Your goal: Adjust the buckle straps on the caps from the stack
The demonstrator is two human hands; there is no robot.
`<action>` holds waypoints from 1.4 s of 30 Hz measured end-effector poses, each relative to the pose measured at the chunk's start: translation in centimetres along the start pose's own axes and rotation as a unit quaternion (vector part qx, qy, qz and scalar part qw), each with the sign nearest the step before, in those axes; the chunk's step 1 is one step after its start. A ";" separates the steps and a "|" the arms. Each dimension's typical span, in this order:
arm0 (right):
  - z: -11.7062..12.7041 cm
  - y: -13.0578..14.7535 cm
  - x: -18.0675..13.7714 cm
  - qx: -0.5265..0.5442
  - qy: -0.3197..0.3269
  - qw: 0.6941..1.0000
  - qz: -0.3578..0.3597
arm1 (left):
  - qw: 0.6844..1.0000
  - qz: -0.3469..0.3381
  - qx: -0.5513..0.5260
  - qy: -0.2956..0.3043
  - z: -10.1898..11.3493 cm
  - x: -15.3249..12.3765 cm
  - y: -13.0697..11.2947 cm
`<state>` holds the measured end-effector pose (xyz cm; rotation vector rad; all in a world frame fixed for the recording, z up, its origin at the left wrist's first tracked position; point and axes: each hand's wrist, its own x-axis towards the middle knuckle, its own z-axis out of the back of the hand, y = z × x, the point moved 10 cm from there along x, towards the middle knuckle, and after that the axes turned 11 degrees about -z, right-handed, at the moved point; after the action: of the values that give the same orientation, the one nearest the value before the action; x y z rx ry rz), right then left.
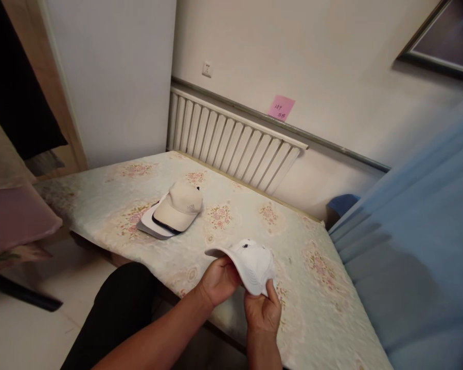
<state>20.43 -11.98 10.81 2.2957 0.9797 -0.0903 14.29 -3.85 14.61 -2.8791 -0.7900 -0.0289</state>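
Observation:
Both hands hold a white baseball cap (pixel 256 259) with a small dark emblem on its front, raised over the near edge of the bed. My left hand (pixel 220 281) grips it beneath the brim, its fingertips hidden inside the cap. On the cap's right side, my right hand (pixel 263 308) is closed with the thumb on the outside. To the left on the flowered bedcover (pixel 239 216), a beige cap (pixel 181 205) with a dark brim edge sits on top of other caps; a white brim (pixel 153 221) and a grey brim (pixel 150 231) stick out below it.
A white radiator (pixel 231 133) runs along the wall behind the bed, with a pink note (pixel 281 107) above it. A blue curtain (pixel 416 231) hangs at the right. Clothes (pixel 15 92) hang at the left, and my knee (pixel 127 288) is beside the bed.

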 end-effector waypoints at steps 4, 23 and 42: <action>-0.7 -0.5 -0.6 0.016 0.015 1.000 -0.006 | 1.000 0.004 -0.005 0.002 -0.1 0.0 0.4; 2.2 -2.4 1.2 -0.029 0.020 0.997 -0.071 | 0.997 -0.019 -0.054 0.046 -3.1 -0.6 -0.7; 0.9 -2.3 -0.8 -0.072 0.025 0.985 -0.156 | 0.991 0.109 0.029 -0.072 0.4 -2.2 1.2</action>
<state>18.46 -11.83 9.19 2.0079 1.3227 -0.0895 13.05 -5.92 13.87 -2.9194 -0.4837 0.2252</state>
